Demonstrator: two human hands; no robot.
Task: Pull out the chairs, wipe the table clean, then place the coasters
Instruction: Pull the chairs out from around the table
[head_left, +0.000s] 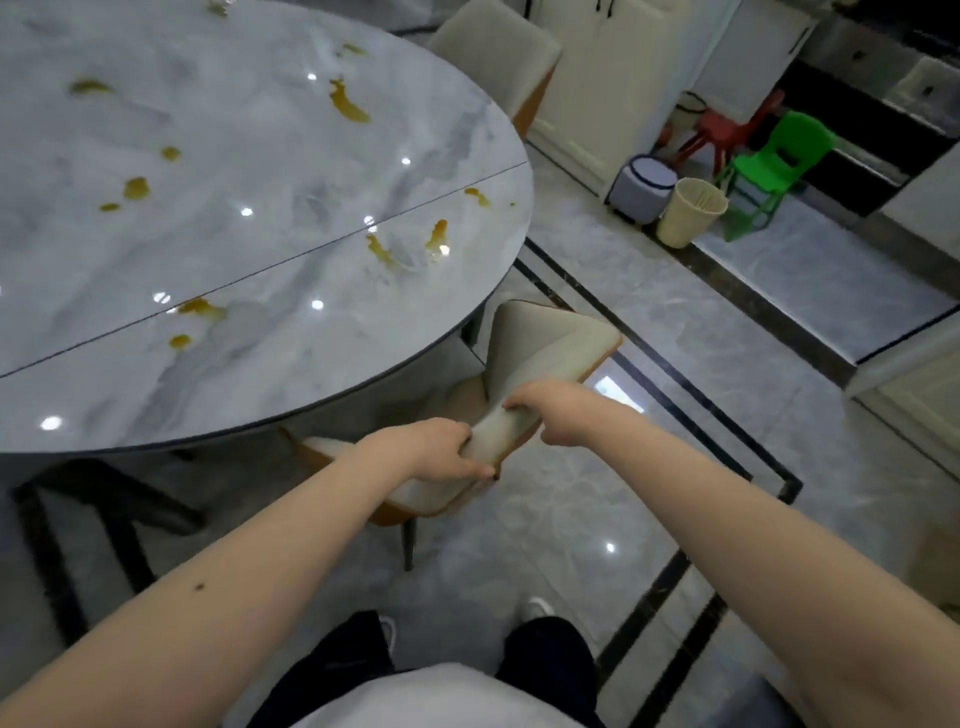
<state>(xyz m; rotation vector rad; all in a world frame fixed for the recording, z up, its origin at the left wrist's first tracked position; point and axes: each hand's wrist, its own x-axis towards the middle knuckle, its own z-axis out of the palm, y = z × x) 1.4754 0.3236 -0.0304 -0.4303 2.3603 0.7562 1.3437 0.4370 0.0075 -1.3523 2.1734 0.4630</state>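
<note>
Below the table's near edge, at the middle of the frame, both hands are gripping the top of a cream chair (540, 358) whose seat is sitting partly under the tabletop. The left hand (441, 449) is curling its fingers round the backrest's top edge from the left, and the right hand (550, 410) is clamping the same edge from the right, both arms reaching forward from the bottom of the frame. This is looking like the first step, pulling the chairs out. The round grey marble table (291, 364) is filling the upper left, and yellow-brown spills (348, 106) are lying scattered across it, so wiping is not yet done. A second cream chair (498, 57) is standing at the table's far side, at the top centre. No cloth or coasters are showing anywhere. The next move probably calls for drawing this chair straight back toward the person, clear of the table edge, then turning to the far chair.
</note>
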